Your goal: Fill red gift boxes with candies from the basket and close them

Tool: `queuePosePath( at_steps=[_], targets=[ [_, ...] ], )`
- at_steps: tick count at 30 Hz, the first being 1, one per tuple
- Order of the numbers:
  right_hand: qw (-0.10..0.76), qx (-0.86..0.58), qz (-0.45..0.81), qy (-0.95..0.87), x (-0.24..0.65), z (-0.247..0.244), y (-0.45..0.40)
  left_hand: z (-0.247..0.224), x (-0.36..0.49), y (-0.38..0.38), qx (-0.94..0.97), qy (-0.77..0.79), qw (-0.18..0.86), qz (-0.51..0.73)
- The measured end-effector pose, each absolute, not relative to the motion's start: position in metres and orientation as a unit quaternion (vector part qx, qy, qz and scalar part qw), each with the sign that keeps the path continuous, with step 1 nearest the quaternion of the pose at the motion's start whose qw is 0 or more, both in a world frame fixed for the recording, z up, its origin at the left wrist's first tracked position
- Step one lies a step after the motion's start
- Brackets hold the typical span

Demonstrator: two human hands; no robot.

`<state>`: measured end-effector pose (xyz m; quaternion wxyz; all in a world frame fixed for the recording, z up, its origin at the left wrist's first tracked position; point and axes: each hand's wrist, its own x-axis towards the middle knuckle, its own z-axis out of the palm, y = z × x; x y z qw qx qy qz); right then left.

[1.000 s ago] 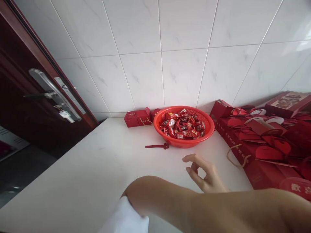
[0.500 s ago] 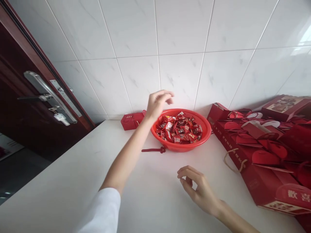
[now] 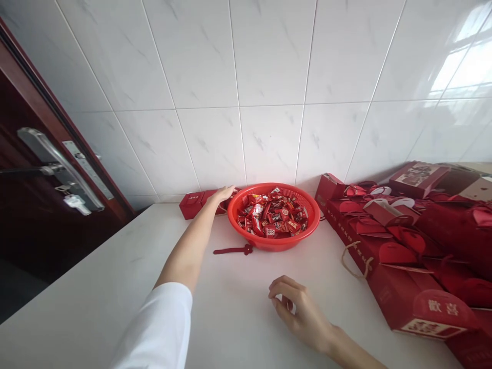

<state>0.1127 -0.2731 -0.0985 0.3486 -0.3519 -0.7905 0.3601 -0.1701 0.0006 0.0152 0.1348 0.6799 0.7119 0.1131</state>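
Observation:
My left hand (image 3: 223,194) reaches to the wall side of the table, between the small red box (image 3: 192,204) and the rim of the red plastic basket (image 3: 273,244). It is at the box's right end, but its fingers are mostly hidden, so any grip is unclear. The basket holds many red-wrapped sweets (image 3: 271,218). In front of it lies a dark red strip with a knot-like end (image 3: 232,250). Nearer to me, my right hand (image 3: 303,310) hovers over or rests on the white table, fingers loosely curled, thumb apart from them, nothing held.
A large red carton with a rope handle (image 3: 355,261) stands on the right, packed with small red gift boxes (image 3: 402,246). White tiles (image 3: 269,138) back the table (image 3: 126,287). At the left is a dark door with a metal handle (image 3: 63,166) and keys.
My left hand has come down from above the basket's left rim to the small red box by the wall. My right hand keeps its curled pose. The view has shifted slightly.

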Motion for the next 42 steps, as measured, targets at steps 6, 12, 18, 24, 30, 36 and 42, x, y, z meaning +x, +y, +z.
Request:
queuePosePath(
  at_steps=[6,12,18,24,30,36,42],
  targets=[
    [0.329,-0.353,0.354,-0.801,0.112,-0.103,-0.274,0.012,-0.194,-0.014,0.659,0.73,0.129,0.124],
    [0.317,-0.346,0.348,-0.812,0.109,-0.102,-0.276,0.011,-0.2,-0.041,0.638,0.752,0.078,0.144],
    [0.313,-0.358,0.353,-0.806,0.112,-0.103,-0.276,0.02,-0.207,-0.068,0.605,0.748,0.041,0.271],
    [0.326,-0.392,0.434,-0.743,0.113,-0.097,-0.273,0.038,-0.231,-0.117,0.641,0.528,0.185,0.526],
    [0.381,-0.347,0.662,-0.544,0.12,-0.072,-0.262,0.047,-0.185,-0.19,0.837,0.252,0.224,0.431],
    [0.403,-0.254,0.745,-0.467,0.143,-0.056,-0.254,0.022,-0.107,-0.241,0.951,0.137,0.011,0.277],
    [0.448,-0.326,0.679,-0.481,0.158,-0.053,-0.249,0.004,-0.089,-0.252,0.925,0.093,0.154,0.334]
  ],
)
